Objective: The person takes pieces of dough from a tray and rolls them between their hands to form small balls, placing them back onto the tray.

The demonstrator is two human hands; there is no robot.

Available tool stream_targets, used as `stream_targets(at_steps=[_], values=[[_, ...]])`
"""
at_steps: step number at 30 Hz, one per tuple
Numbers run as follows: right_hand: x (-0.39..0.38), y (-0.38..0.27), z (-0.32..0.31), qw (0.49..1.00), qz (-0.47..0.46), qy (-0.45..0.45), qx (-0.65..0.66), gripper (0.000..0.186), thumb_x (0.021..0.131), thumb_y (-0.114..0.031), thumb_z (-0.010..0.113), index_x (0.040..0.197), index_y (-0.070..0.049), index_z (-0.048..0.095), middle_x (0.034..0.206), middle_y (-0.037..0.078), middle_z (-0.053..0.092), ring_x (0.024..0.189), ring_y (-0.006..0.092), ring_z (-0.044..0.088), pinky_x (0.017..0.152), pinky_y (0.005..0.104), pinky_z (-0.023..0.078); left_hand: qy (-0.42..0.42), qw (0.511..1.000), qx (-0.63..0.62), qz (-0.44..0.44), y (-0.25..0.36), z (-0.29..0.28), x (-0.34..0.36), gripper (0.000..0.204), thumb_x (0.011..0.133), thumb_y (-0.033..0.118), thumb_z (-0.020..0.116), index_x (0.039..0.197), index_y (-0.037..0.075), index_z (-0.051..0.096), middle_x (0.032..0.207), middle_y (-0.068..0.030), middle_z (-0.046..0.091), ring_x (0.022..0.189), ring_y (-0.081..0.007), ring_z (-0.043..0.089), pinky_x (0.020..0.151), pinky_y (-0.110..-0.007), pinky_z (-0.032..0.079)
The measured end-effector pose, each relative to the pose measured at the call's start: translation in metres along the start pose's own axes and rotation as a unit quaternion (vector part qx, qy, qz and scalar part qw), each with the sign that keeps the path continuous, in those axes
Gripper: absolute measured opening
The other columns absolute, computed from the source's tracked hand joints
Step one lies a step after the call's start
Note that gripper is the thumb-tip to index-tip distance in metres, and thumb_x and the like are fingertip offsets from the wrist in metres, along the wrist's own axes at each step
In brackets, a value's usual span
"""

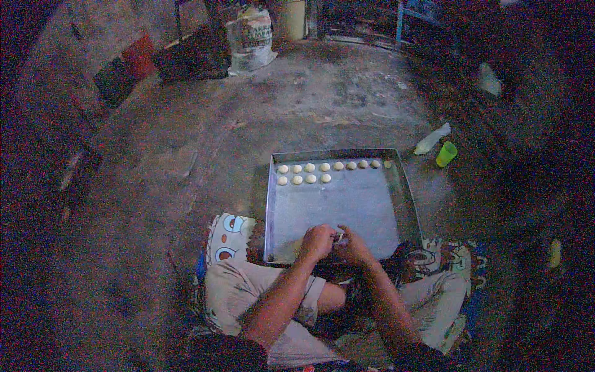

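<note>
A large square metal tray (334,208) rests on the floor before my crossed legs. Along its far side stand two rows of small, pale, round dough balls (310,167); the back row is longer, and the front row fills only the left part. Over the tray's near edge my left hand (319,240) and my right hand (355,248) meet, fingers bent inward. A small whitish bit (339,237) shows between the fingertips, too blurred to name. Beside my left hand a pale yellowish patch (299,246) partly shows on the tray.
Right of the tray lie a green cup (446,154) on its side and a whitish plastic bag (432,139). At the back stand a white printed sack (251,38), a pale bucket (290,18) and a red box-like thing (139,54). The picture is dark and grainy.
</note>
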State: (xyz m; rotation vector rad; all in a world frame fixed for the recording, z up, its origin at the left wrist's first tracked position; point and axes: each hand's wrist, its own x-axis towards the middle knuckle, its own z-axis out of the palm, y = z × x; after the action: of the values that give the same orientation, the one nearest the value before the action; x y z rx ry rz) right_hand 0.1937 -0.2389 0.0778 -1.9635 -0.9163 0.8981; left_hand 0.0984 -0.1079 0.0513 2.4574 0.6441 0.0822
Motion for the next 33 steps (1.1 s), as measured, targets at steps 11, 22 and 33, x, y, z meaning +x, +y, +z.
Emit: stream_targets(at_steps=[11,22,33], values=[[0.041,0.004,0.018,0.981,-0.050,0.012,-0.186,0.038,0.081,-0.036,0.069,0.103,-0.006,0.062,0.100,0.018,0.068,0.094,0.0371,0.065,0.079,0.0445,0.051,0.015,0.999,-0.015,0.045,-0.030,0.000,-0.026,0.061,0.077,0.024,0.069,0.132,0.006,0.048,0.136,-0.0152,0.049,0.123,-0.0363,0.047,0.107,-0.049,0.030],[0.055,0.017,0.025,0.990,-0.032,0.081,-0.109,0.033,0.076,-0.032,0.072,0.095,-0.005,0.068,0.079,0.014,0.070,0.070,0.0271,0.068,0.068,0.0406,0.053,0.045,0.987,0.134,0.079,-0.016,-0.011,-0.027,0.043,0.078,0.011,0.059,0.121,0.007,0.056,0.128,-0.0147,0.052,0.120,-0.0329,0.049,0.104,-0.048,0.036],[0.003,-0.043,0.012,0.981,-0.029,0.106,-0.158,0.021,0.079,-0.020,0.066,0.091,-0.002,0.068,0.084,0.021,0.069,0.076,0.0394,0.067,0.070,0.0441,0.054,0.111,0.990,0.087,-0.005,-0.040,0.026,-0.015,0.025,0.089,0.014,0.046,0.111,0.012,0.060,0.111,-0.0111,0.060,0.109,-0.0299,0.054,0.094,-0.043,0.040]])
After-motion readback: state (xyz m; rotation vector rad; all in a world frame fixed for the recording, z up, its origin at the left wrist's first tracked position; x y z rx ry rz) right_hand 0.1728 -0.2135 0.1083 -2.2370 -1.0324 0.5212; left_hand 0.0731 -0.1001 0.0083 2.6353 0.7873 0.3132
